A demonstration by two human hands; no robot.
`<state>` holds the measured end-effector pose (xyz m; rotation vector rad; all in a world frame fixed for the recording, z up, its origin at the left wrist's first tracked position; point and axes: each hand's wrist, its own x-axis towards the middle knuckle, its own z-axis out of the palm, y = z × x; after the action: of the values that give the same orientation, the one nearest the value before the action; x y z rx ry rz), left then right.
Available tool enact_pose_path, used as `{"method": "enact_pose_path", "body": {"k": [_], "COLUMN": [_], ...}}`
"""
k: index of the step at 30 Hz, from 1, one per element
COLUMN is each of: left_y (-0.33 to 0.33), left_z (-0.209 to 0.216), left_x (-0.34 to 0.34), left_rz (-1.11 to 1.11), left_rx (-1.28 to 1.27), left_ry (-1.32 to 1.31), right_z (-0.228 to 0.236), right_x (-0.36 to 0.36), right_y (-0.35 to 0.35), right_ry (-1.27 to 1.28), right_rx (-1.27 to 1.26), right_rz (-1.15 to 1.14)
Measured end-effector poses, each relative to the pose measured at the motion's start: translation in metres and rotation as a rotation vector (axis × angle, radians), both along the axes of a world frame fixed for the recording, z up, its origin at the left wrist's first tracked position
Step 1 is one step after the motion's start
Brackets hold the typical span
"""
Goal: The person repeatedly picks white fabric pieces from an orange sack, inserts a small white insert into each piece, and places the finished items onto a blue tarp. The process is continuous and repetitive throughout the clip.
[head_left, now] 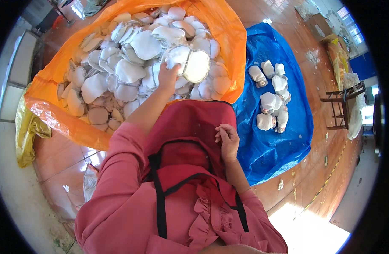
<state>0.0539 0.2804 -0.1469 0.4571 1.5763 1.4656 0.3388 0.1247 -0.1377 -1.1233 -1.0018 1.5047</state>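
A white pad [196, 65] is gripped far ahead by the left hand [168, 76], while the right hand [227, 139] is rested loosely curled and empty on the near red apron [190, 122].

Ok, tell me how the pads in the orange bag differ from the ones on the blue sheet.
The pads in the orange bag lie loose and flat in one big heap; those on the blue sheet are gathered into a few tight bundles. The bag's pads are many, the sheet's bundles few. The left hand holds pads from the bag's heap; no hand touches the sheet's bundles. Both are white, rounded pads.
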Motion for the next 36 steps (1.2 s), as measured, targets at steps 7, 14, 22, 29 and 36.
{"method": "enact_pose_path", "body": {"k": [7, 14, 22, 29, 36], "left_y": [-0.118, -0.214, -0.260, -0.260, -0.255], "left_z": [0.088, 0.104, 0.116, 0.105, 0.086], "left_x": [-0.044, -0.061, -0.052, -0.040, -0.038], "left_rz": [-0.046, -0.206, -0.486, -0.461, -0.444], "left_rx": [0.065, 0.058, -0.016, -0.051, -0.121], "left_ry": [0.102, 0.084, 0.552, 0.539, 0.539], "right_z": [0.019, 0.064, 0.081, 0.072, 0.038], "right_x": [-0.029, -0.103, -0.148, -0.148, -0.137], "right_y": [0.032, 0.030, 0.010, -0.007, -0.028], "right_ry": [-0.042, 0.070, 0.076, 0.109, -0.185], "right_rx": [-0.093, -0.020, 0.027, 0.030, 0.434], "right_rz": [0.140, 0.428, 0.692, 0.649, 0.482]}}
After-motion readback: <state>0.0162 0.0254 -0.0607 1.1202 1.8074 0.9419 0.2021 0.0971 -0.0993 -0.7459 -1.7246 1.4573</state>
